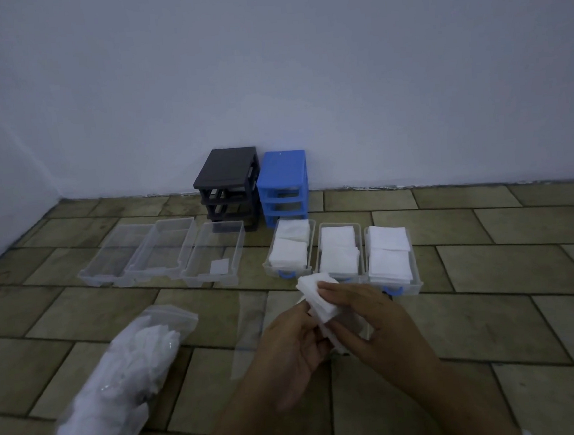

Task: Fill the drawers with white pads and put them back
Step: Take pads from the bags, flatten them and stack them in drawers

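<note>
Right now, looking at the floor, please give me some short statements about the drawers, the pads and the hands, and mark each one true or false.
1. Both hands, left hand and right hand, hold a stack of white pads. True.
2. All six clear drawers are full. False: the three left drawers are nearly empty; only the three right drawers hold pads.
3. The black drawer frame stands left of the blue drawer frame. True.
4. The plastic bag of pads lies inside a drawer. False: it lies on the tiled floor.
</note>
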